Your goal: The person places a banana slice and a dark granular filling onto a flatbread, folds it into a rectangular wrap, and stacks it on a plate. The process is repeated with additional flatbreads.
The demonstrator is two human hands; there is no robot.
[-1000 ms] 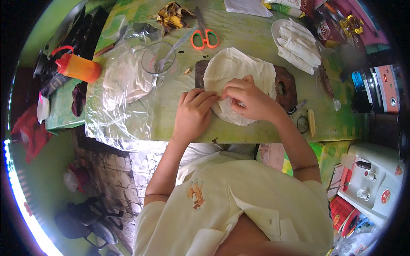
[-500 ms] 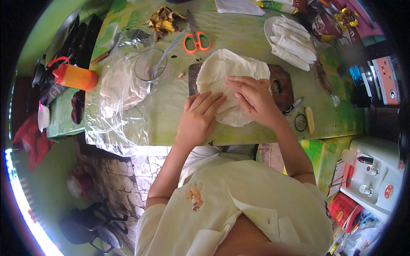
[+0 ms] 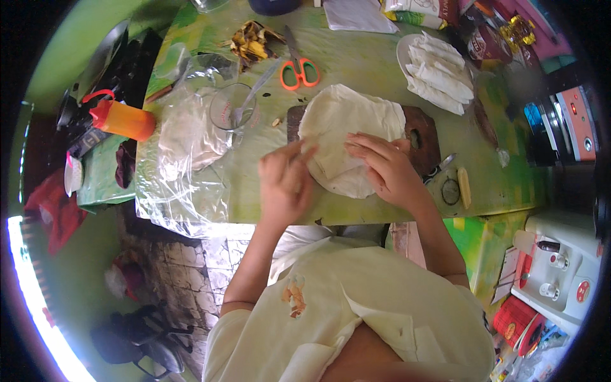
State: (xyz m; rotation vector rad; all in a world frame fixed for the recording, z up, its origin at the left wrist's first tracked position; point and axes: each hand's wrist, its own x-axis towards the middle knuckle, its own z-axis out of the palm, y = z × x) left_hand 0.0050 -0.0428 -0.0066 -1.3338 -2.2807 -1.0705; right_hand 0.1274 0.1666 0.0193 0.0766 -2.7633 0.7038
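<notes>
A thin, pale, round wrapper sheet lies over a dark wooden chopping board, its near edge hanging past the board. My right hand rests on the sheet's right half, fingers stretched out and lying flat. By the sheet's left edge my left hand is raised; motion smears its fingers, so their hold cannot be made out. More thin round sheets lie on clear plastic to the left. On a plate at the far right are several rolled white wraps.
Left of the board stand a glass measuring cup with a fork and orange-handled scissors. Banana peels lie beyond. A peeled banana piece and a small knife are right of the board. An orange squeeze bottle sits far left.
My left hand has lifted off the sheet and drawn left. My right hand has shifted slightly, its fingers closer together. The whole view has moved a little.
</notes>
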